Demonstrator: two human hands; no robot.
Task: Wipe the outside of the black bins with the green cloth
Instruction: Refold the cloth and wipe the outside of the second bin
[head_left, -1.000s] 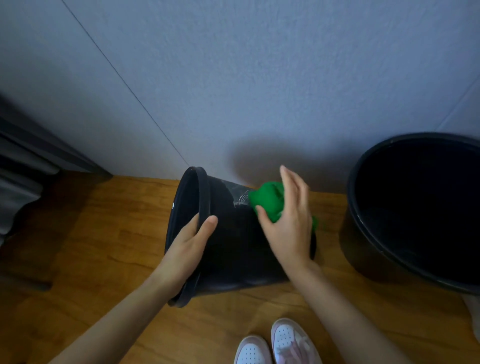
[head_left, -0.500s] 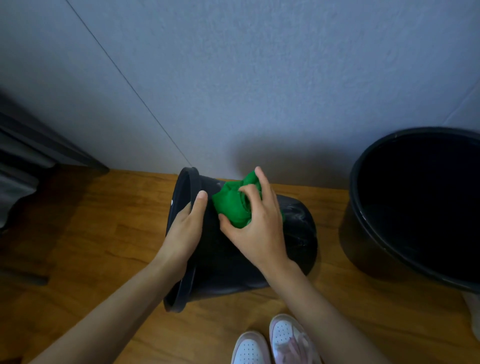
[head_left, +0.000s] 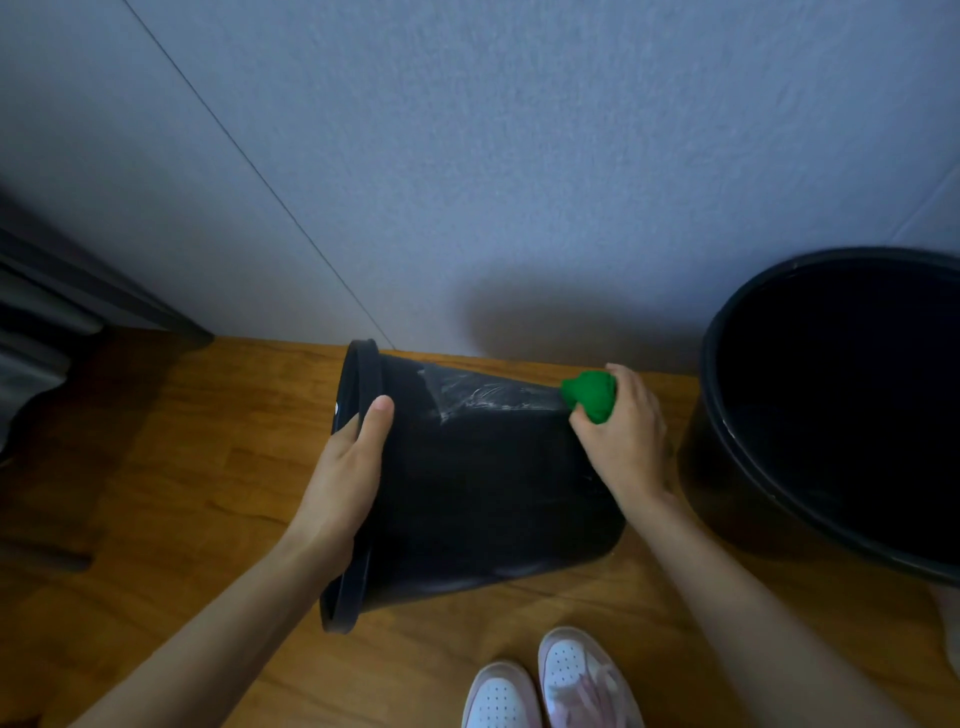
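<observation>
Right hand (head_left: 626, 441) clenched round the bunched green cloth (head_left: 591, 395), pressed to the base end of the black bin (head_left: 483, 488) lying on its side on the wooden floor (head_left: 171, 467). Left hand (head_left: 345, 483) grips its rim, thumb on the outer wall. Second black bin (head_left: 737, 332) upright just right; white shoes (head_left: 550, 686) below; wall (head_left: 519, 156) behind.

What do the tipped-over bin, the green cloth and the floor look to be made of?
Tipped bin: probably moulded plastic, black, with a rolled rim and a streaky sheen on its wall.
Green cloth: soft fabric, matte, bunched in the right hand; weave too small to tell.
Floor: wood or wood-look laminate, with grain lines and plank seams.
</observation>
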